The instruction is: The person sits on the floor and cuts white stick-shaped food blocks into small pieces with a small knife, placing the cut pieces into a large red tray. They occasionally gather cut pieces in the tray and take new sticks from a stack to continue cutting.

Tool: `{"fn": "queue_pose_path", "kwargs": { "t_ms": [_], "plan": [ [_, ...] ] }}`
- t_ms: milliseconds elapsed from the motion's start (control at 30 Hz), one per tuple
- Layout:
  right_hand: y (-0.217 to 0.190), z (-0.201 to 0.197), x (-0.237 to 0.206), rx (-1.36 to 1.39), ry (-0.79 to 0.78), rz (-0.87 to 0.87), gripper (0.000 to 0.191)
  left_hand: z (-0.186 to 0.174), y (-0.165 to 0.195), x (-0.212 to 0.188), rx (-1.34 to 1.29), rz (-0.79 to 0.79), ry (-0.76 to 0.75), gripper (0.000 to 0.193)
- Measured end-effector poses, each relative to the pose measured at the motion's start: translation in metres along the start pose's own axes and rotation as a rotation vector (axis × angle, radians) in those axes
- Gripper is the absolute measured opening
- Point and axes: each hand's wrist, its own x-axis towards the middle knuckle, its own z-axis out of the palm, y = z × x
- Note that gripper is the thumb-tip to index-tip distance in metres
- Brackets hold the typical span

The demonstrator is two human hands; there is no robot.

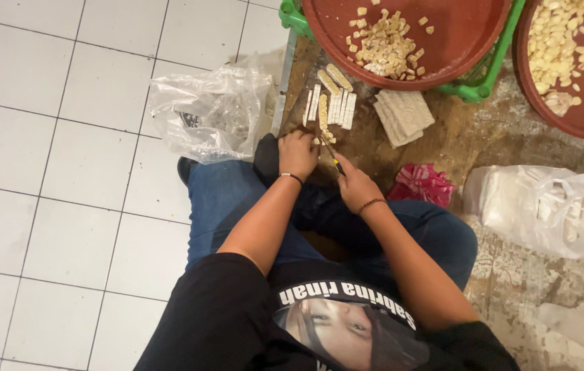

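1. White tile floor far left.
2. Crumpled clear bag on the tiles, just left of the board.
3. Wooden board on the floor ahead of the knees, carrying the cut pieces.
4. Left hand at the board's near edge, fingers curled down on a pale strip, pinning it; black band on the wrist.
5. Cut strips side by side just beyond the left hand; small diced bits at the fingertips.
6. Knife between the hands, blade angled toward the left fingertips.
7. Right hand just right of the left, fingers closed round the knife handle; brown band on the wrist.
8. Uncut pale slab right of the strips, tilted.
9. Red basin above the board with a heap of diced pieces, sitting on a green frame.
10. Pink wrapper near the right knee.
11. Second red basin top right, also holding diced pieces.
12. Clear bag of white blocks far right on worn floor.
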Motion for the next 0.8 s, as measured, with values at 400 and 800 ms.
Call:
{"fn": "queue_pose_path", "kwargs": {
  "t_ms": [400,800],
  "plan": [
    [-0.006,0.009,0.016,-0.087,-0.056,-0.027,0.056,0.004,-0.002,0.001,0.048,-0.017,-0.049,0.013],
    [0.005,0.004,-0.001,-0.047,-0.142,0.072,0.058,0.003,-0.002,-0.001,0.003,-0.033,-0.051,0.011]
  ]
}}
